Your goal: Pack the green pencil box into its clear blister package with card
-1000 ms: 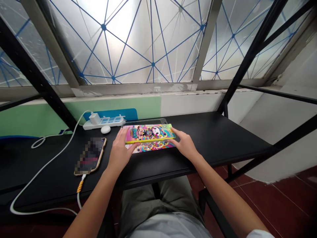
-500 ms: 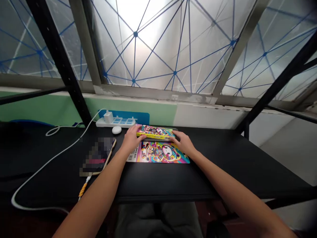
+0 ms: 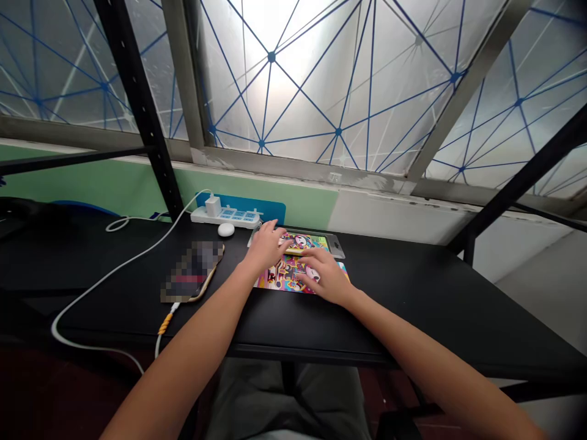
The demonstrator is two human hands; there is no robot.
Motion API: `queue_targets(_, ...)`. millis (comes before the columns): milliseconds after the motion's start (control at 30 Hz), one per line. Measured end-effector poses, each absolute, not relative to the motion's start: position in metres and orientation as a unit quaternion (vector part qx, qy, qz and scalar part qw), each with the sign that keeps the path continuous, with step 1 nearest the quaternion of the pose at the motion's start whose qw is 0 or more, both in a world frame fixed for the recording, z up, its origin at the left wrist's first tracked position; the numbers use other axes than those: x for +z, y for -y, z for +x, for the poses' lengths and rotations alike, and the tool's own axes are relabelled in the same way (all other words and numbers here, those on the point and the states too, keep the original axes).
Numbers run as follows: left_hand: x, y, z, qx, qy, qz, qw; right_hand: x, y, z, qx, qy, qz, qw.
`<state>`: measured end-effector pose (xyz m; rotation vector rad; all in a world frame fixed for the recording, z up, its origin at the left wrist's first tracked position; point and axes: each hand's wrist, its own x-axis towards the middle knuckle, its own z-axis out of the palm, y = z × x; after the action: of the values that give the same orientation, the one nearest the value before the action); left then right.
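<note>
A colourful cartoon-printed box with a yellow edge lies near the back of the black desk. Beneath or behind it, a clear plastic package shows at the right end. In front lies a bright printed card with a cartoon figure. My left hand rests over the box's left end, fingers apart. Over the card's right half is my right hand, its fingers spread and reaching to the box's front edge; whether it presses on the card I cannot tell.
To the left lie a phone with a blurred screen and its charging cable. A white power strip and a small white rounded case sit at the back. Black metal posts rise by the window.
The box has gone from being held up between both hands to lying on the desk behind the card. My right hand has moved forward over the card. The view has shifted slightly.
</note>
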<state>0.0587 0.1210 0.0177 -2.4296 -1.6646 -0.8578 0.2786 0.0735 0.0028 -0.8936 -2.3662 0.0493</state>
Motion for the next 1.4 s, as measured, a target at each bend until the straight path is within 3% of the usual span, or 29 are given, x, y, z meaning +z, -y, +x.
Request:
queue_targets(167, 0.018, -0.138, 0.083, -0.250, 0.529, -0.811, 0.006, 0.004, -0.062, 0.261, 0.113, 0.934, -0.306, 0.146)
queue_targets(267, 0.017, -0.150, 0.083, -0.218, 0.553, -0.803, -0.041, 0.007, -0.060, 0.267, 0.137, 0.925, -0.339, 0.104)
queue_targets(533, 0.008, -0.148, 0.067, -0.175, 0.605, -0.777, -0.007, 0.005, -0.060, 0.275, 0.103, 0.895, -0.393, 0.185)
queue_targets(767, 0.010, -0.143, 0.065, -0.165, 0.600, -0.783, -0.015, -0.005, -0.066, 0.276, 0.020, 0.861, -0.465, 0.205)
queue_targets(1067, 0.018, -0.145, 0.056, -0.192, 0.582, -0.789, -0.044, 0.032, -0.098, 0.325, 0.110, 0.801, -0.532, 0.254)
queue_targets(1200, 0.021, -0.139, 0.060, -0.225, 0.572, -0.788, -0.034, 0.025, -0.138, 0.378, 0.204, 0.770, -0.577, 0.179)
queue_targets(1400, 0.020, -0.132, 0.067, -0.206, 0.566, -0.798, -0.014, 0.013, -0.162, 0.409, 0.200, 0.748, -0.609, 0.172)
